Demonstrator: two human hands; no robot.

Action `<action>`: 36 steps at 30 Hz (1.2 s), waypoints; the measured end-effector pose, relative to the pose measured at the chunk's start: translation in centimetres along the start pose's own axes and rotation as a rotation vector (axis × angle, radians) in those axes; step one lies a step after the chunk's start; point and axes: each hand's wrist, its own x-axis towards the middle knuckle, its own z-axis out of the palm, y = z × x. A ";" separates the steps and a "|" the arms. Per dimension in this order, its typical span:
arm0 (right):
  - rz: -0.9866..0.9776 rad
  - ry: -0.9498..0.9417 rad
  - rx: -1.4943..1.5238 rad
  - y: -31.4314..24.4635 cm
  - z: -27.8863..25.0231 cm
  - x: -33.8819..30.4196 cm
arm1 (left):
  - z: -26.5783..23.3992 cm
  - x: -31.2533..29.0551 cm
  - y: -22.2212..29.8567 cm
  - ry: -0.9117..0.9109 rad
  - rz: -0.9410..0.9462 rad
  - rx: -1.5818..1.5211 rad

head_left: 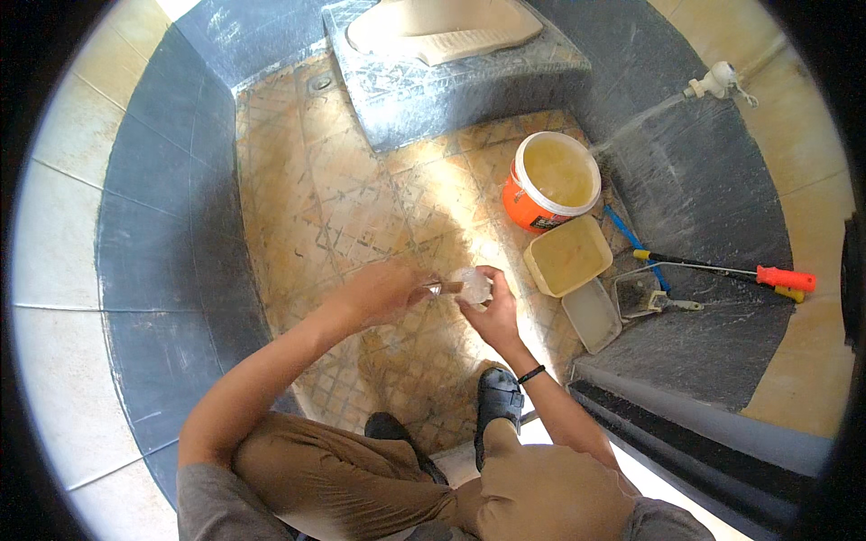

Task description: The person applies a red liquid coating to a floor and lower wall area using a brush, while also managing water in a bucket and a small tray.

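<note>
So the left hand [383, 293] is a bit blurry, but its fingers look closed around a small brush-like tool [438, 288], with a shiny band and a brown end pointing right. The right hand [494, 314] is curled narrow around a see-through plastic thing [475, 287], maybe a little cup or a bag, can't tell which. The brown end of the tool overlaps it, so both things are up in the middle, over the patterned tile floor [352, 212]. There's a black band [532, 373] on the right wrist.

Just to the far right of the hands is an orange bucket [520, 206] with a white rim and yellowish liquid inside. On the near side of it is a cream tub [544, 276], then a flat whitish tray [593, 317] nearer again. Right of those there's a bunch of stuff by the dark wall: a blue stick [622, 226], a tool with a red handle [785, 280] angled across it, and a pale-handled scraper or brush [683, 307], too small to say which.

Far side has a squat toilet [478, 41] on a raised dark step [469, 113], a floor drain [320, 84] left of that step, and a white tap [720, 81] on the right wall. On the near side, the person has brown trousers [334, 469] and dark shoes [500, 394].
</note>
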 end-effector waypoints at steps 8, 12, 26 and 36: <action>-0.127 -0.097 -0.081 -1.8 1.1 -0.9 | 1.6 0.6 0.6 0.017 -0.009 -0.004; -0.211 -0.077 -0.182 -1.7 0.7 -1.5 | 1.2 1.6 1.6 -0.089 -0.021 -0.132; 0.152 0.163 0.130 1.8 -2.4 -7.7 | 1.1 4.0 1.6 0.185 -0.033 -0.727; 0.280 0.678 -0.346 12.3 -8.7 -14.7 | 1.1 1.6 -1.0 0.002 -0.427 -0.753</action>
